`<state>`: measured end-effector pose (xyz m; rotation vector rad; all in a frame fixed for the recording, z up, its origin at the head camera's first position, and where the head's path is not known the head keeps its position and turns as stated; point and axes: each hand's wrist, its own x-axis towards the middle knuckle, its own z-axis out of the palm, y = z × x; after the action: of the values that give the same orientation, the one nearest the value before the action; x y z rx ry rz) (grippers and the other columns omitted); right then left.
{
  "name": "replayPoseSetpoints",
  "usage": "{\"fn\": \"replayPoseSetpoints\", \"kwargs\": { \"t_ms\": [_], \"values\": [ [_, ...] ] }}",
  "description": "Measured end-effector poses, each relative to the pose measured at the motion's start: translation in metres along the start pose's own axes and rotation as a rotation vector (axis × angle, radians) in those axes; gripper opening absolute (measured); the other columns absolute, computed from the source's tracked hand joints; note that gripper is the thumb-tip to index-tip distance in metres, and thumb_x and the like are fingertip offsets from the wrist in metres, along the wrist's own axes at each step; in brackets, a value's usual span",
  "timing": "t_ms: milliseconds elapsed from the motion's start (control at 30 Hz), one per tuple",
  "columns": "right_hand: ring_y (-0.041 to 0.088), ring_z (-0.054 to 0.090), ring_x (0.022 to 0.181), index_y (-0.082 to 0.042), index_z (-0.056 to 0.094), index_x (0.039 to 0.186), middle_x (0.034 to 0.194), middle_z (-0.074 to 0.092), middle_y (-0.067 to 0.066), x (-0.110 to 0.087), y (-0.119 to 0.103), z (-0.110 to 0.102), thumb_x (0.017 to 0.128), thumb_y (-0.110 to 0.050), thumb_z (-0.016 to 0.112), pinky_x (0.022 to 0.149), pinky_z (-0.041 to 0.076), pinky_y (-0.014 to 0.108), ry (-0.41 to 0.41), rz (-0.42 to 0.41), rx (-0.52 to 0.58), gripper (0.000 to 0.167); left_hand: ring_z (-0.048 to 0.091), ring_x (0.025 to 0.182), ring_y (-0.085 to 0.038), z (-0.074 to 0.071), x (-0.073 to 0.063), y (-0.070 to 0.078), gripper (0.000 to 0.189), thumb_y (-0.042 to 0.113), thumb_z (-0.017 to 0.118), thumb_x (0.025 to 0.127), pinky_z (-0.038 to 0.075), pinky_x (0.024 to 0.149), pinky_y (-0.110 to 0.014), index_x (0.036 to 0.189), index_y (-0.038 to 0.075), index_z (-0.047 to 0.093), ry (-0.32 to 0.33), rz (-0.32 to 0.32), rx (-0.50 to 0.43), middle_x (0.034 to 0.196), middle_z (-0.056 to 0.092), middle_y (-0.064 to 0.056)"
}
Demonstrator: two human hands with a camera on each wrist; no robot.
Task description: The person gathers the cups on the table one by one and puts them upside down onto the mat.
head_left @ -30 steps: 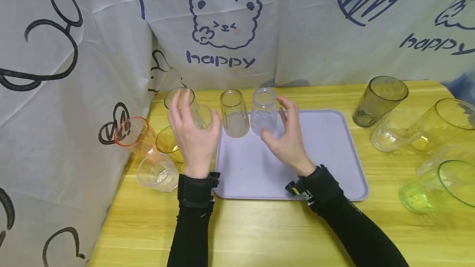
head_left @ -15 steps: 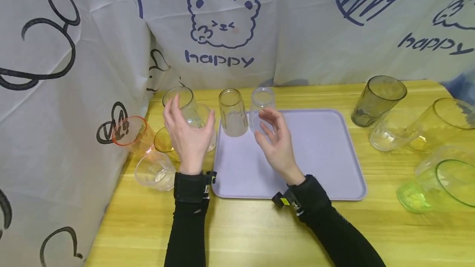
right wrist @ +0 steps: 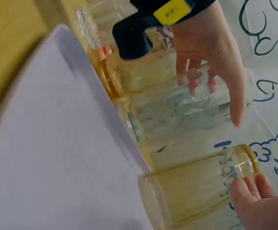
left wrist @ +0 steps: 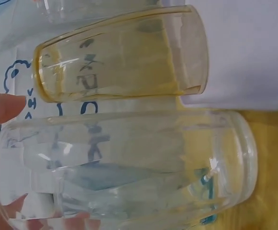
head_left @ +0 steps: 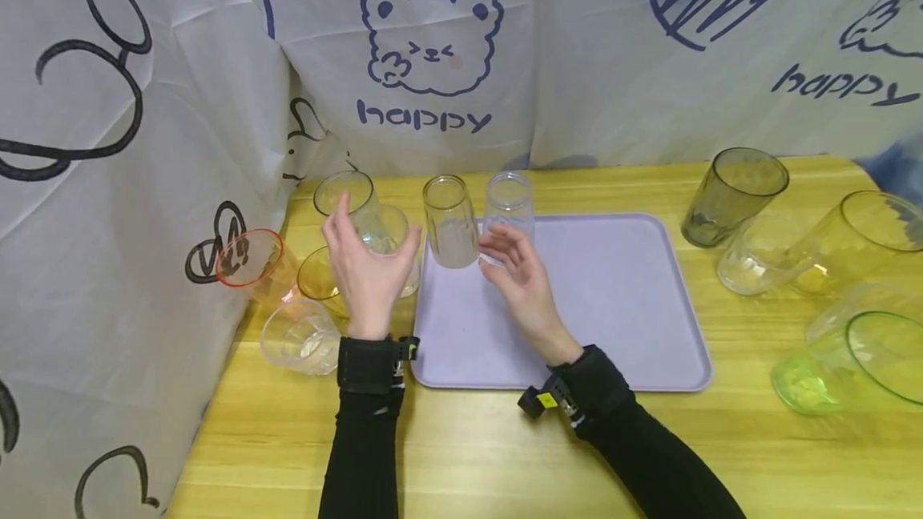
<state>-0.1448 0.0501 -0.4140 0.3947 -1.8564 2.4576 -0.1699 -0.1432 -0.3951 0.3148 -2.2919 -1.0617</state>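
Observation:
My left hand [head_left: 369, 275] is spread with thumb and fingers apart around a clear glass [left wrist: 129, 167] left of the lilac tray [head_left: 577, 343]. In the right wrist view, its fingers show through that glass and the thumb stands away from it. My right hand [head_left: 522, 283] hovers over the tray with loosely bent fingers. Its fingertips [right wrist: 244, 191] overlap the narrow end of a pale yellow-brown glass [head_left: 450, 223], which stands upside down at the tray's back left. Beside it, a clear glass [head_left: 510, 191] also stands upside down, partly behind the right hand.
At the left stand an orange-rimmed glass [head_left: 252, 259], an amber glass [head_left: 317, 275], a clear glass [head_left: 299, 339] and a grey-rimmed tall glass [head_left: 344, 191]. On the right are a dark grey glass [head_left: 735, 199], a green glass [head_left: 808, 383] and several others. A printed cloth [head_left: 613, 102] hangs behind.
My right hand has left the upside-down clear glass and moved left toward the yellow-brown one. My left hand has shifted slightly left and down, its fingers still spread.

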Motion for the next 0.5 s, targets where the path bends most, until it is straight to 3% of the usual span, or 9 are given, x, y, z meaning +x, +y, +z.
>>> {"fn": "replayPoseSetpoints", "kwargs": {
  "t_ms": [267,500],
  "values": [
    [0.023,0.054,0.128,0.0,0.034,0.147,0.134,0.053,0.015,-0.0039,0.0071,0.0077,0.098,-0.001,0.046,0.111,0.048,0.03,-0.004,0.305,0.205,0.051,0.057,0.111,-0.036,0.0038,-0.0006,-0.0024,0.101,0.036,0.089,0.072,0.054,0.085,-0.051,0.154,0.014,0.036,0.023,0.008,0.0,0.145,0.044,-0.02],
    [0.019,0.056,0.124,-0.002,0.034,0.146,0.131,0.055,0.012,-0.0034,0.009,0.0081,0.1,-0.004,0.043,0.115,0.045,0.036,-0.005,0.355,0.247,0.047,0.058,0.111,-0.035,0.0045,-0.0004,-0.0033,0.101,0.033,0.09,0.071,0.055,0.085,-0.051,0.154,0.014,0.036,0.017,0.013,-0.005,0.146,0.044,-0.018]
  ]
}}
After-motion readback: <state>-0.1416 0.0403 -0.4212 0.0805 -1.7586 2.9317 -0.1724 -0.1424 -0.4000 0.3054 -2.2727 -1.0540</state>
